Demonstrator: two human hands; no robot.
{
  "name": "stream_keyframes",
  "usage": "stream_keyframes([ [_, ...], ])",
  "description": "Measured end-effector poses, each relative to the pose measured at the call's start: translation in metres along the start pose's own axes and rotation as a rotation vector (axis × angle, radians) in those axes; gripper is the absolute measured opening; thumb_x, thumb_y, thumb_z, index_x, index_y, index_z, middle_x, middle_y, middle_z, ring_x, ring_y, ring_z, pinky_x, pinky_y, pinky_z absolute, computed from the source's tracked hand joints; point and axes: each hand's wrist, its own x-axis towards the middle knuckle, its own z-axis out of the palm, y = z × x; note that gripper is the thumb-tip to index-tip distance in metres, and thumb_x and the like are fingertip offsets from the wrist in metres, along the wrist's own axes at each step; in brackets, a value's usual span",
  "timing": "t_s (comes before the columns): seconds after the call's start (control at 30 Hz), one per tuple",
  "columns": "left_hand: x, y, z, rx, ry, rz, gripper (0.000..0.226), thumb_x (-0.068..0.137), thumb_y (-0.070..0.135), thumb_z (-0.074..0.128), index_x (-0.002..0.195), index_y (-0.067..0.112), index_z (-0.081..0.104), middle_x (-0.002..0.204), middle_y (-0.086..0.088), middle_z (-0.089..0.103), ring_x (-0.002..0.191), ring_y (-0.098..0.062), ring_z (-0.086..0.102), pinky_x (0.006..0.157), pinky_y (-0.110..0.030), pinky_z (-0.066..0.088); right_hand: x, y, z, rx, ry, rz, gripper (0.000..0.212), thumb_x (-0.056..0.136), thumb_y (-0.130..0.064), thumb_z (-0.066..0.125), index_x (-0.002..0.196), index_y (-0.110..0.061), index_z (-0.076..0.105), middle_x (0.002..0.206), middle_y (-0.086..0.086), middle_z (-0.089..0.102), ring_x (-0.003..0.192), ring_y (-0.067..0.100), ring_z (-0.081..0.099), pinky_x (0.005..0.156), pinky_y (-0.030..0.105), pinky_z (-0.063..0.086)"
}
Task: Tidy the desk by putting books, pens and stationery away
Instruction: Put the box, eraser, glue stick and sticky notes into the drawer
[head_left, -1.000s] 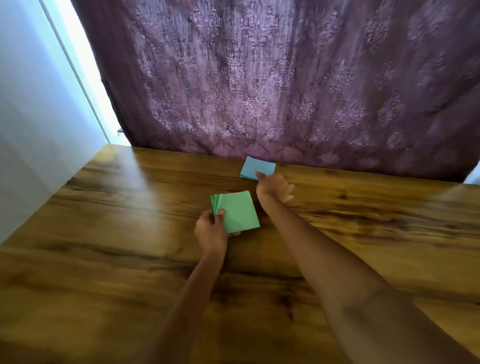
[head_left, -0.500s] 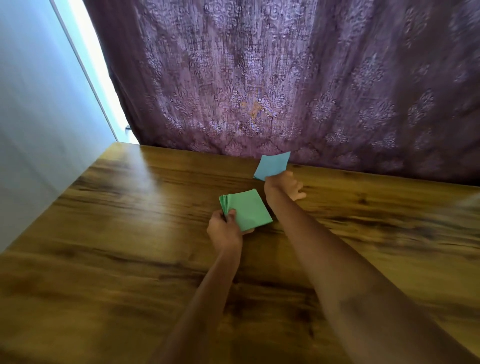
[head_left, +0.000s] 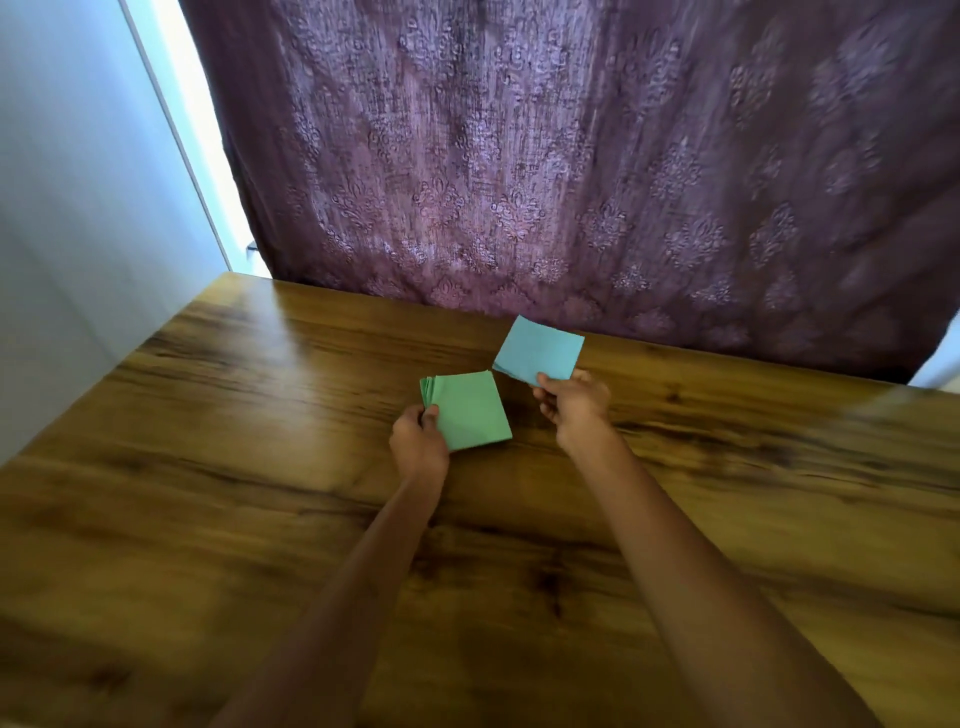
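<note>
Two hands were out over the wooden bench (head_left: 208, 519), and both were busy. The left hand (head_left: 418, 441) had its grip closed on the near left corner of a green stack of paper squares (head_left: 470, 410), thumb on top, the sheets fanned a little at the left edge; whether the stack was touching the wood or just above it, I couldn't tell. The right hand (head_left: 574, 402) had its grip pinched on the near edge of a blue paper pad (head_left: 540, 351), held tilted, far edge up, off the bench and just beyond and to the right of the green stack, the two not touching. Both forearms reached in from the near edge, bare. Behind the bench hung a purple patterned curtain (head_left: 571, 182), with a pale wall (head_left: 78, 208) to the left and a bright strip of daylight between them.
</note>
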Motion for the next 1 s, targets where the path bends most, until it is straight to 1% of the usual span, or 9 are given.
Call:
stream_keyframes([
  [0.17, -0.02, -0.002, -0.008, -0.07, -0.06, -0.094, 0.033, 0.1, 0.021, 0.043, 0.125, 0.003, 0.055, 0.116, -0.013, 0.062, 0.106, -0.025, 0.058, 0.092, -0.039, 0.05, -0.052, 0.007, -0.022, -0.072, -0.177, 0.08, 0.024, 0.095, -0.007, 0.052, 0.118, -0.001, 0.054, 0.077, 0.011, 0.063, 0.061, 0.018, 0.06, 0.053, 0.027, 0.049],
  [0.27, -0.036, -0.007, -0.014, -0.09, -0.122, -0.147, 0.035, 0.099, 0.023, 0.044, 0.129, 0.006, 0.054, 0.12, -0.013, 0.06, 0.109, -0.028, 0.058, 0.095, -0.046, 0.051, -0.083, 0.016, -0.028, -0.223, -0.21, 0.101, 0.024, 0.098, -0.014, 0.048, 0.119, -0.002, 0.053, 0.077, 0.013, 0.063, 0.062, 0.02, 0.062, 0.058, 0.029, 0.054],
  [0.33, -0.046, -0.01, -0.02, -0.156, -0.15, -0.2, 0.034, 0.1, 0.021, 0.043, 0.128, 0.006, 0.054, 0.121, -0.014, 0.058, 0.11, -0.028, 0.057, 0.092, -0.049, 0.053, -0.097, 0.024, -0.032, -0.293, -0.204, 0.069, 0.026, 0.098, -0.013, 0.049, 0.121, -0.001, 0.053, 0.077, 0.012, 0.063, 0.06, 0.02, 0.064, 0.057, 0.029, 0.056],
  [0.43, -0.062, -0.009, -0.031, -0.253, -0.188, -0.259, 0.034, 0.1, 0.018, 0.042, 0.131, 0.003, 0.049, 0.125, -0.015, 0.054, 0.115, -0.031, 0.055, 0.087, -0.051, 0.055, -0.117, 0.03, -0.038, -0.385, -0.197, -0.006, 0.027, 0.097, -0.01, 0.05, 0.121, 0.002, 0.054, 0.088, 0.016, 0.066, 0.055, 0.017, 0.063, 0.046, 0.022, 0.054],
  [0.53, -0.072, -0.008, -0.043, -0.333, -0.227, -0.31, 0.037, 0.1, 0.015, 0.043, 0.135, 0.003, 0.043, 0.128, -0.016, 0.049, 0.118, -0.035, 0.053, 0.083, -0.052, 0.056, -0.131, 0.034, -0.043, -0.55, -0.186, -0.128, 0.029, 0.095, -0.01, 0.054, 0.12, 0.004, 0.057, 0.101, 0.018, 0.067, 0.056, 0.016, 0.064, 0.053, 0.024, 0.056],
  [0.67, -0.081, -0.009, -0.055, -0.386, -0.265, -0.333, 0.039, 0.1, 0.015, 0.042, 0.137, 0.002, 0.041, 0.127, -0.016, 0.048, 0.117, -0.035, 0.053, 0.082, -0.051, 0.056, -0.141, 0.037, -0.046, -0.674, -0.179, -0.214, 0.029, 0.093, -0.011, 0.058, 0.119, 0.003, 0.059, 0.091, 0.01, 0.066, 0.057, 0.017, 0.066, 0.057, 0.027, 0.056],
  [0.77, -0.085, -0.012, -0.062, -0.411, -0.301, -0.316, 0.037, 0.101, 0.016, 0.041, 0.135, 0.002, 0.041, 0.12, -0.014, 0.05, 0.11, -0.031, 0.054, 0.085, -0.05, 0.055, -0.149, 0.039, -0.046, -0.763, -0.2, -0.284, 0.038, 0.093, -0.012, 0.058, 0.13, -0.004, 0.055, 0.109, 0.012, 0.068, 0.056, 0.013, 0.064, 0.052, 0.021, 0.053],
  [0.87, -0.088, -0.013, -0.068, -0.423, -0.295, -0.309, 0.036, 0.101, 0.015, 0.041, 0.134, 0.001, 0.042, 0.121, -0.015, 0.051, 0.111, -0.032, 0.056, 0.083, -0.049, 0.056, -0.155, 0.04, -0.048, -0.688, -0.226, -0.308, 0.041, 0.093, -0.012, 0.057, 0.134, -0.008, 0.052, 0.115, 0.012, 0.066, 0.055, 0.013, 0.061, 0.053, 0.022, 0.051],
  [1.0, -0.084, -0.009, -0.076, -0.391, -0.252, -0.368, 0.035, 0.101, 0.015, 0.041, 0.134, 0.004, 0.043, 0.13, -0.018, 0.049, 0.115, -0.037, 0.055, 0.081, -0.052, 0.057, -0.161, 0.04, -0.05, -0.451, -0.219, -0.169, 0.036, 0.093, -0.01, 0.057, 0.129, -0.007, 0.057, 0.111, 0.015, 0.067, 0.053, 0.012, 0.059, 0.047, 0.021, 0.048],
])
